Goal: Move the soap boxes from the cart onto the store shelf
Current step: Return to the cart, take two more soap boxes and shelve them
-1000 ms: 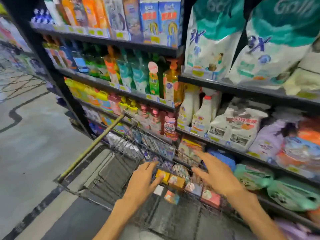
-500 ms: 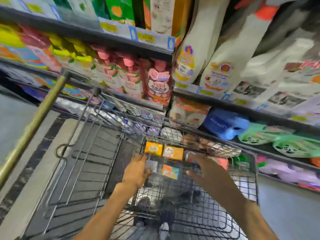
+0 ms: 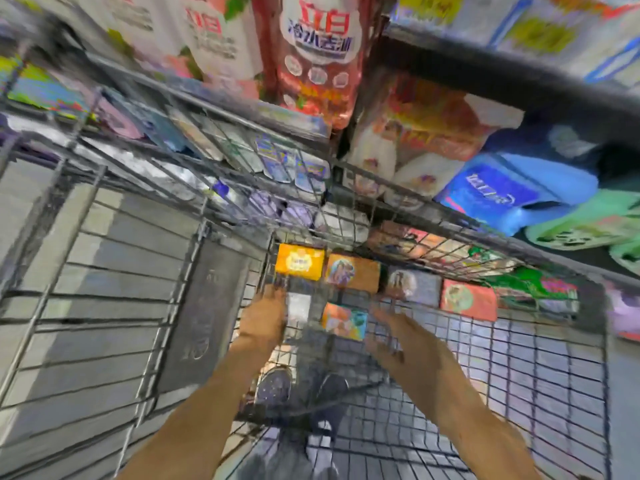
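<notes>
Several soap boxes lie in a row at the far end of the wire cart [image 3: 540, 368]: a yellow box [image 3: 299, 262], an orange-brown box [image 3: 353, 274], a grey box [image 3: 414, 286] and a red box [image 3: 469, 299]. In front of that row lie a multicoloured box [image 3: 344, 321] and a white box [image 3: 298, 308]. My left hand [image 3: 265, 318] is down in the cart, its fingertips at the white box; blur hides whether it grips. My right hand [image 3: 398, 339] hovers just right of the multicoloured box with its fingers spread and nothing in them.
The store shelf [image 3: 485, 69] rises right behind the cart, packed with red detergent pouches [image 3: 317, 60], a blue pack [image 3: 502, 194] and green packs [image 3: 588, 223]. The cart's folded child-seat flap [image 3: 204, 306] stands left of my left hand. Shoes show through the cart floor.
The view has dropped and closed in on the cart. Both hands have reached deeper toward the loose boxes; my left hand has come up against the white box.
</notes>
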A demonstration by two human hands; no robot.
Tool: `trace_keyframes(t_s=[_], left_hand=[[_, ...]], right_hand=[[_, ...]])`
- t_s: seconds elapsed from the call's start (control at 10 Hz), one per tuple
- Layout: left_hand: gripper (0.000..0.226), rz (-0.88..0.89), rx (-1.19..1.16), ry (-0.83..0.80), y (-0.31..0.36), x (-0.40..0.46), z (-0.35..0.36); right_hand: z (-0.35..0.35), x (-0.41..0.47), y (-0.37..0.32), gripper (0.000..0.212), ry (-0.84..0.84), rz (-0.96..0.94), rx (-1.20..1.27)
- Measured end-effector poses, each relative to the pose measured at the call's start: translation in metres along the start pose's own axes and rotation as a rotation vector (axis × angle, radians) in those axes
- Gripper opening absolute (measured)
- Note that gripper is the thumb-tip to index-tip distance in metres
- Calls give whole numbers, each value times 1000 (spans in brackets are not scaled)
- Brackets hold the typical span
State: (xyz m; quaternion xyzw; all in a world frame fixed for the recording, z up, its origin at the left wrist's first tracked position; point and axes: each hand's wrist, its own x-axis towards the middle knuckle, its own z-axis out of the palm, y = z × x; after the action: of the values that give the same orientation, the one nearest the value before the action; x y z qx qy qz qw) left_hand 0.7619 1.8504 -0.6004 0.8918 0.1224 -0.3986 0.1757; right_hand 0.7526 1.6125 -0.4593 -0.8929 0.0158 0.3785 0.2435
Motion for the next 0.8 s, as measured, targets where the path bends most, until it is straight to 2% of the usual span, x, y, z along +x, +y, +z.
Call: trace_keyframes(t_s=[0.1, 0.2, 0.3, 0.4, 0.5, 0.6, 0.7, 0.8], left_hand=[[58, 29, 181, -14, 3, 1, -10], [76, 23, 138, 68, -4, 10, -5], [73, 53, 95, 75, -13, 14, 1], [46, 132, 117, 43, -19, 9, 9], [26, 120, -39, 101, -31, 0, 13], [42, 100, -171, 119, -37, -12, 8], [36, 138, -283, 77, -40, -30, -2], [40, 200, -299, 100, -44, -39, -3]], right_hand=[[12, 6, 9, 52, -4, 0, -23], [19, 8, 15, 51, 51, -32, 25], [21, 9, 17, 47, 81, -44, 19], [26, 15, 21, 47, 68, -38, 57], [34, 25, 26, 43, 76, -26, 73], [49, 43, 34, 36, 123, 51, 114], [69, 70, 43, 42, 133, 119, 32], [85, 96, 49, 70, 43, 213, 3]])
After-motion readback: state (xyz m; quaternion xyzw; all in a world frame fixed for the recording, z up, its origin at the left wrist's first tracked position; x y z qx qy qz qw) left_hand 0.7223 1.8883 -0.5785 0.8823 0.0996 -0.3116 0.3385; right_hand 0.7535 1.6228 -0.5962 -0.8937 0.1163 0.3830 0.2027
